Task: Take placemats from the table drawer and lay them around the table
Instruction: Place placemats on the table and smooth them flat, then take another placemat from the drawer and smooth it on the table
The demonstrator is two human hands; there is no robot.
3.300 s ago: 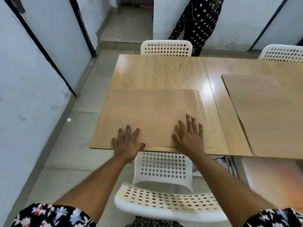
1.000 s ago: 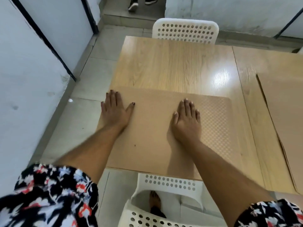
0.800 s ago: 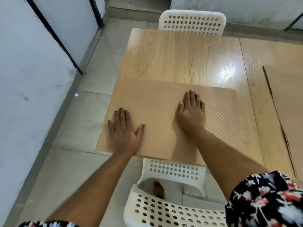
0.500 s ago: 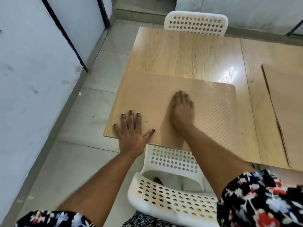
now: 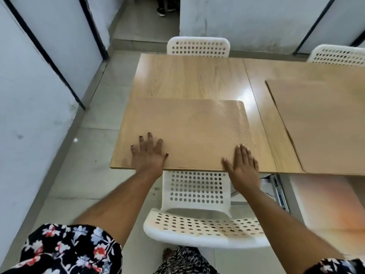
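Note:
A tan placemat (image 5: 189, 127) lies flat on the near left part of the wooden table (image 5: 189, 76), its near edge along the table's front edge. My left hand (image 5: 148, 153) rests flat on the mat's near left corner, fingers spread. My right hand (image 5: 242, 165) lies flat at the mat's near right corner, partly over the table edge. A second tan placemat (image 5: 324, 123) covers the table's right part. The open drawer (image 5: 276, 186) shows only as a metal rail under the table at the right.
A white perforated chair (image 5: 197, 210) stands right in front of me, tucked under the table. Two more white chairs (image 5: 198, 46) (image 5: 337, 55) stand on the far side. A white wall (image 5: 29, 95) runs close along the left. Someone's feet (image 5: 164, 9) show in the far doorway.
My right hand slid from the mat's middle to its near right corner. My left hand stayed at the near left corner. The view pulled back from the table.

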